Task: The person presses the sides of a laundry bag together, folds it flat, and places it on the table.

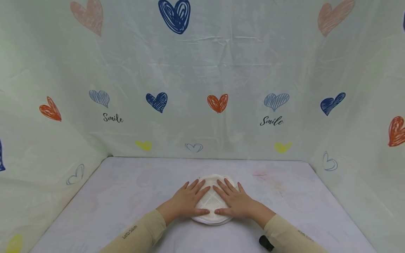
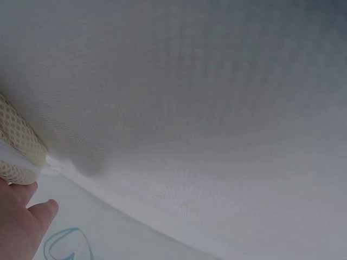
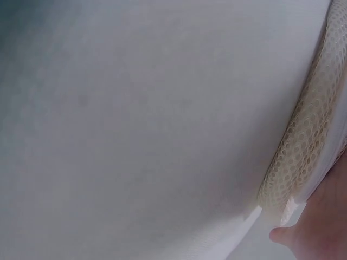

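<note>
A round, flattened white mesh bag (image 1: 212, 200) with a pale rim lies on the table in front of me. My left hand (image 1: 189, 201) rests on its left side, fingers straight and spread. On the opposite side my right hand (image 1: 235, 202) lies the same way, the two thumbs pointing toward each other near the front. The left wrist view catches the bag's honeycomb mesh edge (image 2: 19, 135) above a few fingers. In the right wrist view the mesh side (image 3: 303, 141) runs along a white band, with part of my right hand (image 3: 320, 222) at it.
A small black cylindrical object (image 1: 266, 243) lies by the right sleeve at the front. The table (image 1: 126, 196) has a pale whitish cover with faint marks. White curtains (image 1: 202, 70) printed with hearts and "Smile" enclose the back and both sides.
</note>
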A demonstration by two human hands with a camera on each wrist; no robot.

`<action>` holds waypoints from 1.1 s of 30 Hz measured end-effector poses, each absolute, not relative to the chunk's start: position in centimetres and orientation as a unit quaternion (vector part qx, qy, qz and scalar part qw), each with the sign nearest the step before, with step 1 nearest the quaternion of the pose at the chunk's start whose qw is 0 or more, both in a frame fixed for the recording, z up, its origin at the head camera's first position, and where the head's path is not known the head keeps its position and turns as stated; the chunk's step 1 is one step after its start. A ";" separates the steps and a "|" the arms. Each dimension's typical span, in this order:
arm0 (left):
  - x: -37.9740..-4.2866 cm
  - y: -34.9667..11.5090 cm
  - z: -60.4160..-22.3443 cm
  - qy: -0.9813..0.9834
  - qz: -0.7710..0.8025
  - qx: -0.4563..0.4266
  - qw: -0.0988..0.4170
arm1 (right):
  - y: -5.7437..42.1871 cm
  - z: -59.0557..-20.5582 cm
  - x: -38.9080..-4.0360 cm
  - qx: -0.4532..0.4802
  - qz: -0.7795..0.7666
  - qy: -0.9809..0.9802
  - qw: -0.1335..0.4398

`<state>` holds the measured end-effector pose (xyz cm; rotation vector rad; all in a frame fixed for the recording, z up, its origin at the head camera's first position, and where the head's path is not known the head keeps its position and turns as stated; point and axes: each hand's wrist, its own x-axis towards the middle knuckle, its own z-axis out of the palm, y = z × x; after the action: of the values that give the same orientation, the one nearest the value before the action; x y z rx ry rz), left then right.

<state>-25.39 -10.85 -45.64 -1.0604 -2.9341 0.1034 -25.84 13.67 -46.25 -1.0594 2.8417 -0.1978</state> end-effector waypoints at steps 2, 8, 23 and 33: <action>-25.4 -10.9 -45.6 -0.940 0.030 -0.340 0.008 | 13.6 -46.2 -25.9 -0.349 -0.064 0.934 0.052; -25.4 -10.9 -45.7 -0.941 0.022 -0.338 -0.006 | 13.4 -46.0 -26.0 -0.345 -0.053 0.935 0.064; -25.4 -11.0 -45.2 -0.943 -0.014 -0.330 -0.043 | 13.3 -45.3 -25.8 -0.342 -0.048 0.935 0.077; -25.5 -10.9 -44.9 -0.943 -0.002 -0.334 -0.010 | 13.5 -44.9 -25.8 -0.343 -0.094 0.932 0.072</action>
<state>-25.49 -10.89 -44.91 -1.0554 -2.9811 -0.0056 -25.81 13.47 -44.91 -1.0300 2.7998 -0.2824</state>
